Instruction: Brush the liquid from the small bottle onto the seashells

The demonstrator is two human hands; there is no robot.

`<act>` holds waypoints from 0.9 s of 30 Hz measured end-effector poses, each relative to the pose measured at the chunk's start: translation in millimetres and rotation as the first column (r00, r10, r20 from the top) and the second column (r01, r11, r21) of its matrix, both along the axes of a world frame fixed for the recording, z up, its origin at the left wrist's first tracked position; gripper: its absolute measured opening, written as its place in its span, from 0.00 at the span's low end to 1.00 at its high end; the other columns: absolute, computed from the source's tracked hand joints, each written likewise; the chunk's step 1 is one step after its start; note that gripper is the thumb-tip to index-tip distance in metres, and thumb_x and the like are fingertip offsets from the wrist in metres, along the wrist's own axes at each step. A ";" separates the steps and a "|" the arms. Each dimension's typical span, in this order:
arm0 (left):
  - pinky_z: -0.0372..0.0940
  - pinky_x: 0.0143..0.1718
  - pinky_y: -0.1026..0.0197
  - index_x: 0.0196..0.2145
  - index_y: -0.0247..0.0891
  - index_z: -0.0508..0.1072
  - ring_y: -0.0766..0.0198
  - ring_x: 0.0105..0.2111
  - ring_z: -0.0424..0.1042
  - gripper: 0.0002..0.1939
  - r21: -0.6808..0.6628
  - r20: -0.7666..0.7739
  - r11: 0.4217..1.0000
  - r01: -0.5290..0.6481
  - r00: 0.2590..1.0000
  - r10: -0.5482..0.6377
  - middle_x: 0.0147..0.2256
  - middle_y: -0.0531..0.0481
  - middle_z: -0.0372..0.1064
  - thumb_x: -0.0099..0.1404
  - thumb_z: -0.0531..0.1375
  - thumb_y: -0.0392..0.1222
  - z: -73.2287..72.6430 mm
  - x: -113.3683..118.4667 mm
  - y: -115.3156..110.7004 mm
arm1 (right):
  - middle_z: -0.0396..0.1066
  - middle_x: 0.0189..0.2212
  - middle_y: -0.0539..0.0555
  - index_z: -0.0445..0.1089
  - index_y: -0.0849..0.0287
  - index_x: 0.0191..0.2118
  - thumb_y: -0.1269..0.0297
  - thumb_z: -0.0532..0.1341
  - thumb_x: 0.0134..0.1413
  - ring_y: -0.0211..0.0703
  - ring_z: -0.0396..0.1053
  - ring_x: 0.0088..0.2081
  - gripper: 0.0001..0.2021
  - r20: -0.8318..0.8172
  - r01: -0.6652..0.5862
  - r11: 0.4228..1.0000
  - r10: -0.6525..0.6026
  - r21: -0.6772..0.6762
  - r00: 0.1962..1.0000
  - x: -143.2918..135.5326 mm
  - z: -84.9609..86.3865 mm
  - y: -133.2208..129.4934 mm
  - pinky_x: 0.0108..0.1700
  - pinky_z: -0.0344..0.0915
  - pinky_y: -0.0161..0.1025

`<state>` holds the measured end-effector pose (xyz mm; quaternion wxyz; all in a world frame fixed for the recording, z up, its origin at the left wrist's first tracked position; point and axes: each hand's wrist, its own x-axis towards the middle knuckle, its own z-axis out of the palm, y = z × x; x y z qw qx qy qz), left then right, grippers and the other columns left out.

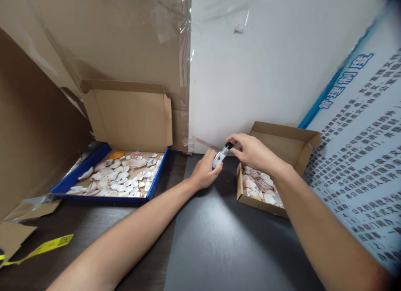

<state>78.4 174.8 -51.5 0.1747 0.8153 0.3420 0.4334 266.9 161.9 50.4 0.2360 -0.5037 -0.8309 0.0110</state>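
A small bottle [219,158] with a silvery-white body is tilted between my hands, over the back of the dark grey mat [216,241]. My left hand [205,170] is closed around its body, thumb along the near side. At the neck end, the fingertips of my right hand [247,148] pinch a black cap [229,145]. Whether the cap still sits on the neck or is just off it, I cannot tell. Below my right wrist stands an open cardboard box [240,186] with seashells [258,184] in it, partly hidden by my forearm.
To the left, an open blue-sided box [78,174] holds many seashells [115,174]. A yellow strip [46,246] and cardboard scraps [15,239] lie at the left edge. Cardboard and white panels [244,74] rise behind, with a printed poster [360,157] at right.
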 end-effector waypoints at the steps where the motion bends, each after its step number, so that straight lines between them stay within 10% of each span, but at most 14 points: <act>1: 0.55 0.36 0.60 0.37 0.40 0.60 0.62 0.34 0.59 0.06 0.001 0.002 1.000 -0.001 1.000 0.001 0.34 0.52 0.57 0.70 0.50 0.44 0.1 0.1 0.1 | 0.74 0.42 0.54 0.70 0.55 0.47 0.71 0.58 0.56 0.46 0.72 0.41 0.12 0.005 -0.003 1.000 0.003 0.005 1.000 0.2 -0.1 0.1 0.44 0.68 0.44; 13: 0.55 0.35 0.59 0.38 0.40 0.60 0.62 0.33 0.59 0.07 -0.013 -0.044 1.000 -0.019 0.999 0.018 0.35 0.52 0.58 0.70 0.50 0.45 1.3 -1.0 -1.7 | 0.73 0.52 0.58 0.72 0.57 0.51 0.70 0.54 0.59 0.52 0.71 0.51 0.17 0.005 -0.012 1.000 0.012 0.010 1.000 -3.6 -1.9 -0.6 0.54 0.66 0.49; 21: 0.56 0.35 0.59 0.38 0.41 0.59 0.62 0.33 0.59 0.06 -0.003 -0.055 1.000 -0.002 0.998 0.002 0.35 0.52 0.57 0.70 0.50 0.45 1.2 -0.6 -2.1 | 0.73 0.29 0.51 0.68 0.54 0.45 0.66 0.55 0.60 0.44 0.70 0.30 0.10 -0.013 0.048 0.999 -0.049 -0.017 0.999 -7.4 4.3 -5.4 0.34 0.63 0.40; 27: 0.56 0.36 0.59 0.38 0.41 0.59 0.62 0.33 0.59 0.06 -0.005 -0.056 1.000 -0.009 0.998 0.008 0.35 0.52 0.57 0.70 0.50 0.46 1.9 -0.9 -2.2 | 0.73 0.30 0.51 0.68 0.55 0.42 0.64 0.55 0.62 0.42 0.69 0.31 0.07 -0.043 0.026 0.999 -0.027 -0.027 0.999 -6.7 5.6 -5.5 0.35 0.63 0.39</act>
